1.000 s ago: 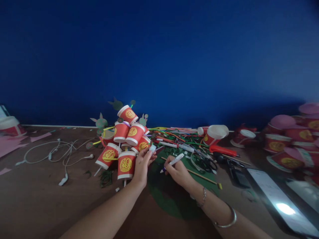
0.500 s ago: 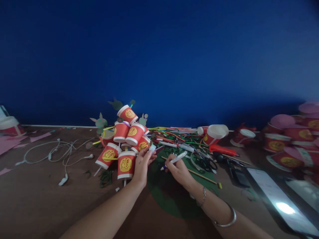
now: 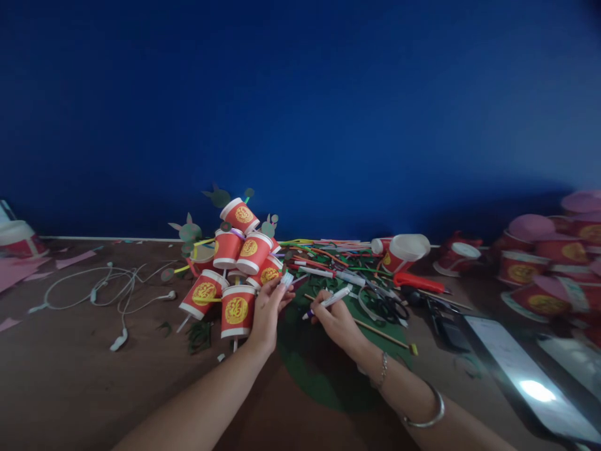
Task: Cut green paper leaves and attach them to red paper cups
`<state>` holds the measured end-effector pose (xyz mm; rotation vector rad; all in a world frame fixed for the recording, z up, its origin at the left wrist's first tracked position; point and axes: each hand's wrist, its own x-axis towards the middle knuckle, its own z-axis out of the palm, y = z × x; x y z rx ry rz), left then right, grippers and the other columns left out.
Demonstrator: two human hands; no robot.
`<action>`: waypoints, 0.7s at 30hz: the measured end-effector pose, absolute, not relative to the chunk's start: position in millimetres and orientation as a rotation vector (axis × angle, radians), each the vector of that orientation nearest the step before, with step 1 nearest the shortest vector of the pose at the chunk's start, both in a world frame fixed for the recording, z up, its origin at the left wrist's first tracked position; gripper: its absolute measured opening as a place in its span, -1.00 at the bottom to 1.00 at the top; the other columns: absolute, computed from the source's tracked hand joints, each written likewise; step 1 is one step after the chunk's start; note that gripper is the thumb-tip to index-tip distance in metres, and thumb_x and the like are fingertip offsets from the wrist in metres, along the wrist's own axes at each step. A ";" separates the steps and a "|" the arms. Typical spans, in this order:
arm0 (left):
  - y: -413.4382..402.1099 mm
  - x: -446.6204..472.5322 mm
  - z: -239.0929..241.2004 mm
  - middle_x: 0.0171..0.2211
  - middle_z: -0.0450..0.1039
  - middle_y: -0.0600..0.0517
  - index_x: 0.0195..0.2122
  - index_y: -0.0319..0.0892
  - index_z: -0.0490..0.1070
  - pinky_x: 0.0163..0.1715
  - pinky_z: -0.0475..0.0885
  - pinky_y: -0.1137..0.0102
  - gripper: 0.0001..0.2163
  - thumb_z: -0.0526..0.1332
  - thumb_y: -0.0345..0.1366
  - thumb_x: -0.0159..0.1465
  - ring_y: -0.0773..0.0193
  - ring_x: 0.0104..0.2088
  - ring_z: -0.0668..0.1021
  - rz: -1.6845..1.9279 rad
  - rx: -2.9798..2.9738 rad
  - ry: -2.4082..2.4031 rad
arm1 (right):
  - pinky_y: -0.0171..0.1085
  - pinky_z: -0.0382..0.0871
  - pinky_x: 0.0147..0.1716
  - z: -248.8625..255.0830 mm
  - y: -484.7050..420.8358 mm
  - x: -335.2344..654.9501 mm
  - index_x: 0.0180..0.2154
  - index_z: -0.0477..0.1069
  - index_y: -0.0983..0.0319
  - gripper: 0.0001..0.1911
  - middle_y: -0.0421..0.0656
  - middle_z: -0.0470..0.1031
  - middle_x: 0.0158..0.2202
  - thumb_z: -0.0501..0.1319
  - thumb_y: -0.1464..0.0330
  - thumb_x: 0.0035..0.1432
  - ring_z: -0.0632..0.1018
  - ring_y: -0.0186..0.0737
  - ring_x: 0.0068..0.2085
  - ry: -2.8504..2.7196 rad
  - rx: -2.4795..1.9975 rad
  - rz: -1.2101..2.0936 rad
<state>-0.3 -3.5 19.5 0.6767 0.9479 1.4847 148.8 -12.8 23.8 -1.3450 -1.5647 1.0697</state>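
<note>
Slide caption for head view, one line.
Right hand holds a marker over green paper; left hand beside stacked red cups.

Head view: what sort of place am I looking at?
Likely a craft table, judging by the red paper cups, the rabbit-shaped cutouts and the white marker in the right hand.

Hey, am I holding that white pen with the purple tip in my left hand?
No, the white pen is held in the right hand, over the green paper.
</note>
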 end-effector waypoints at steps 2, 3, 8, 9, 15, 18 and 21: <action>-3.1 -0.5 18.5 -0.37 0.53 0.00 -0.20 -0.22 0.40 -0.30 0.42 0.41 -0.68 0.30 -0.18 0.06 0.31 -0.38 0.55 1.481 0.683 0.952 | -0.39 0.18 -0.52 23.2 -12.6 149.3 -0.55 0.24 0.21 -0.87 -0.29 0.35 -0.65 0.06 0.40 0.02 0.37 -0.34 -0.54 -1.567 -1.344 1.070; -3.0 -0.6 18.0 -0.36 0.53 -0.01 -0.20 -0.22 0.40 -0.30 0.42 0.41 -0.67 0.30 -0.17 0.06 0.31 -0.38 0.55 1.479 0.686 0.955 | -0.39 0.16 -0.54 22.8 -12.5 149.6 -0.56 0.24 0.21 -0.87 -0.29 0.34 -0.66 0.06 0.41 0.01 0.36 -0.34 -0.55 -1.578 -1.349 1.065; -3.1 -0.9 17.6 -0.36 0.53 -0.01 -0.20 -0.22 0.40 -0.30 0.41 0.40 -0.67 0.30 -0.16 0.05 0.29 -0.38 0.55 1.478 0.687 0.965 | -0.40 0.14 -0.56 22.4 -12.8 150.2 -0.58 0.23 0.21 -0.87 -0.30 0.32 -0.68 0.04 0.45 -0.03 0.34 -0.35 -0.57 -1.615 -1.365 1.051; -3.3 -0.8 18.1 -0.36 0.53 0.00 -0.20 -0.21 0.40 -0.31 0.41 0.41 -0.67 0.30 -0.16 0.05 0.30 -0.38 0.55 1.479 0.688 0.962 | -0.40 0.15 -0.55 22.7 -12.9 150.1 -0.58 0.23 0.21 -0.87 -0.30 0.32 -0.68 0.04 0.46 -0.03 0.34 -0.35 -0.56 -1.619 -1.364 1.049; -3.4 -0.4 19.6 -0.38 0.53 0.01 -0.21 -0.21 0.41 -0.31 0.42 0.41 -0.66 0.32 -0.15 0.02 0.30 -0.39 0.56 1.481 0.671 0.958 | -0.39 0.14 -0.56 23.6 -12.8 148.9 -0.58 0.23 0.20 -0.88 -0.31 0.29 -0.68 0.05 0.47 -0.06 0.32 -0.35 -0.58 -1.623 -1.383 1.033; -3.5 -0.4 19.2 -0.37 0.53 -0.01 -0.20 -0.22 0.40 -0.31 0.42 0.41 -0.65 0.32 -0.15 0.03 0.30 -0.39 0.56 1.484 0.678 0.955 | -0.39 0.15 -0.55 23.0 -11.9 148.8 -0.57 0.23 0.20 -0.89 -0.31 0.29 -0.68 0.05 0.44 -0.04 0.31 -0.35 -0.57 -1.596 -1.384 1.019; -3.7 -0.4 19.2 -0.37 0.53 -0.01 -0.20 -0.23 0.41 -0.32 0.41 0.43 -0.65 0.32 -0.16 0.03 0.31 -0.39 0.56 1.480 0.682 0.962 | -0.39 0.15 -0.54 22.7 -11.3 149.2 -0.58 0.22 0.20 -0.86 -0.30 0.31 -0.67 0.04 0.42 -0.01 0.32 -0.35 -0.56 -1.575 -1.381 1.035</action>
